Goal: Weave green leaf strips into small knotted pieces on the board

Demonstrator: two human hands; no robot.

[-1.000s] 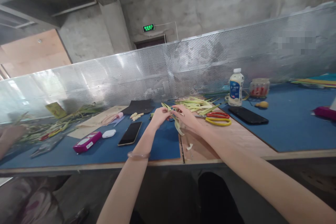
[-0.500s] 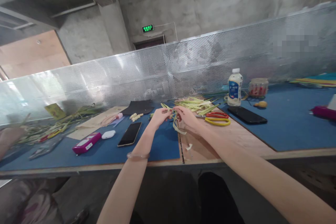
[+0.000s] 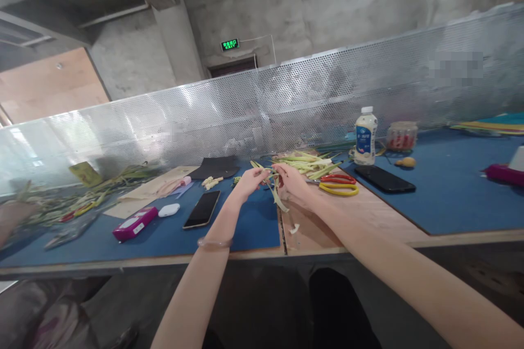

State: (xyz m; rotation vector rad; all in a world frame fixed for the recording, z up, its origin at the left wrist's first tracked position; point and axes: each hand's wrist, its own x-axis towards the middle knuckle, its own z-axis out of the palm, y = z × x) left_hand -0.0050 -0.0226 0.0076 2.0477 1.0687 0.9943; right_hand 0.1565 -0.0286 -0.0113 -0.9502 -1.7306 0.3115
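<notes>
leaf strip [image 3: 280,203] is hanging at the middle of the workbench, its upper end being held between the two hands, its lower end drooping over the seam between the blue mat [image 3: 245,237] and the wooden board [image 3: 380,215]. layout, from left to right, is as follows. at the far left edge, a co-worker's hand [image 3: 15,219] is showing as a blur beside a spread of green leaves [image 3: 117,182]; its grip cannot be told. a yellow-green packet [image 3: 85,173] is leaning behind those leaves. a clear bag [image 3: 73,232] is lying in front of them. a purple pack [image 3: 136,224] is resting near the front, with a white case [image 3: 169,210] sitting just beside it. brown paper [image 3: 126,204] is lying behind both. next, a phone [image 3: 202,209] is lying face up, with pale pieces [image 3: 212,181] and a black sheet [image 3: 215,167] lying beyond it. the left hand [image 3: 250,181] is pinching the strip with closed fingers; a bracelet [image 3: 215,242] is encircling the wrist. the right hand [image 3: 289,179] is pinching the same strip from the opposite side, fingers bent and closed. behind it, a leaf pile [image 3: 307,162] is covering the rear of the board. scissors [image 3: 344,191] are lying near the right wrist, red and yellow handles pointing right. beyond these, a bottle [image 3: 365,142] is standing upright, a second phone [image 3: 385,179] is lying before it, and a jar [image 3: 402,139] is standing to the right.
</notes>
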